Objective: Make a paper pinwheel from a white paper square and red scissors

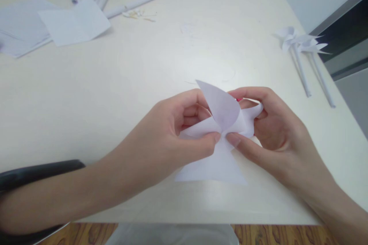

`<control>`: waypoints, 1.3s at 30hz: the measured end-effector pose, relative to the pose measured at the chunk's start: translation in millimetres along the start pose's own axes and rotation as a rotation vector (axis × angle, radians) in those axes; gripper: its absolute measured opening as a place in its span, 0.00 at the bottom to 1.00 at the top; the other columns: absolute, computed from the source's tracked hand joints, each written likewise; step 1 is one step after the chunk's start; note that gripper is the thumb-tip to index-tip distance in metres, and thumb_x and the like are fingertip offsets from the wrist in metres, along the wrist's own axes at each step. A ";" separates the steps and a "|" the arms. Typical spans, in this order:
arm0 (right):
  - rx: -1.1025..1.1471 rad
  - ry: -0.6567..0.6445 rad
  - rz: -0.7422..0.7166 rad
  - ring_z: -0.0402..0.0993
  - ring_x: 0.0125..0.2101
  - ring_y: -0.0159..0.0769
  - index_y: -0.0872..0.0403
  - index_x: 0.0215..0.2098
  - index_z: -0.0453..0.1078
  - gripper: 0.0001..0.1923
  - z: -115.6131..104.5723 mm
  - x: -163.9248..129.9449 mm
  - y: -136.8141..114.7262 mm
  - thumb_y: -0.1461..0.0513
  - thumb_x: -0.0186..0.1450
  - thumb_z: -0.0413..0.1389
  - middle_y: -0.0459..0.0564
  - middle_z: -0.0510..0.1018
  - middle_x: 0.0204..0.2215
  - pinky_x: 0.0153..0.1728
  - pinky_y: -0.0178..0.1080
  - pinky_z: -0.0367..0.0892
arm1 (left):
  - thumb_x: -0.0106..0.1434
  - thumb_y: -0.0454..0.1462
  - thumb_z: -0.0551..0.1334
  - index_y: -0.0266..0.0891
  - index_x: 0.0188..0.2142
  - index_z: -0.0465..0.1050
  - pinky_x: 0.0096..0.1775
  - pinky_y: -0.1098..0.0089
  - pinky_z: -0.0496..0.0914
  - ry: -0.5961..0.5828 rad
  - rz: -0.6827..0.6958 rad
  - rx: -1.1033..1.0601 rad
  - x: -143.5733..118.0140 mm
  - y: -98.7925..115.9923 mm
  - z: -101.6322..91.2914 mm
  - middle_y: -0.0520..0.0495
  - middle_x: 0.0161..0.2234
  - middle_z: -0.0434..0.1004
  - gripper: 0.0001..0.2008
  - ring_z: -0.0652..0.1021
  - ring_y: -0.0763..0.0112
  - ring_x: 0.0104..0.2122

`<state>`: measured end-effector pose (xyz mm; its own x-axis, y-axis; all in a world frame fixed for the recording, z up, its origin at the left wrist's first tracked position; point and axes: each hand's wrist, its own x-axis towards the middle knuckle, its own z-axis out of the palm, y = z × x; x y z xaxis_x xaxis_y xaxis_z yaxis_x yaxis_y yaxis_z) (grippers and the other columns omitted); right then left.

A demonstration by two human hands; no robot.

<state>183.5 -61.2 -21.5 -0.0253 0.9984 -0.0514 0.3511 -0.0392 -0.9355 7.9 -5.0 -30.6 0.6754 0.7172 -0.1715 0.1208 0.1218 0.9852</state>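
Note:
Both hands hold a white paper pinwheel [222, 116] above the near part of a pale table [172, 57]. My left hand [172, 132] pinches the paper's centre between thumb and fingers. From the other side, my right hand [270, 126] grips it, thumb tip close to the left thumb. One flap curls upward, another hangs down toward the table edge. A small red thing [238, 100], partly hidden, shows between my right fingers behind the paper.
Two finished paper pinwheels on rolled paper sticks [304, 51] lie at the right edge. Loose white sheets [57, 25] and rolled paper sticks [126, 7] lie at the far left. A black object [37, 172] sits by my left forearm. Wooden floor shows below the table.

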 end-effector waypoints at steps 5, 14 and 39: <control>-0.015 -0.003 -0.003 0.71 0.37 0.42 0.43 0.50 0.61 0.23 -0.5 0.6 1.8 0.66 0.58 0.59 0.46 0.72 0.35 0.33 0.45 0.69 | 0.60 0.32 0.59 0.49 0.47 0.69 0.40 0.74 0.73 -0.005 -0.001 -0.010 -0.7 -1.9 -0.9 0.56 0.46 0.75 0.16 0.77 0.70 0.40; -0.185 0.161 -0.171 0.64 0.49 0.47 0.43 0.54 0.57 0.29 1.9 -2.8 2.3 0.62 0.56 0.61 0.49 0.65 0.48 0.50 0.50 0.63 | 0.60 0.31 0.58 0.48 0.44 0.68 0.42 0.73 0.72 -0.020 -0.028 -0.079 0.5 -2.9 -2.0 0.55 0.43 0.74 0.14 0.76 0.72 0.38; -0.683 0.066 -0.622 0.68 0.27 0.30 0.56 0.36 0.70 0.12 16.6 -19.7 2.4 0.74 0.55 0.56 0.43 0.75 0.26 0.35 0.42 0.59 | 0.57 0.27 0.58 0.42 0.37 0.68 0.40 0.71 0.71 0.096 0.029 -0.011 5.6 -2.7 0.3 0.55 0.35 0.74 0.10 0.76 0.71 0.38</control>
<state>169.4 -81.8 -28.5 -0.3479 0.8329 0.4305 0.7684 0.5164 -0.3781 11.5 -1.5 -34.2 0.6055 0.7830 -0.1424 0.0938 0.1074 0.9898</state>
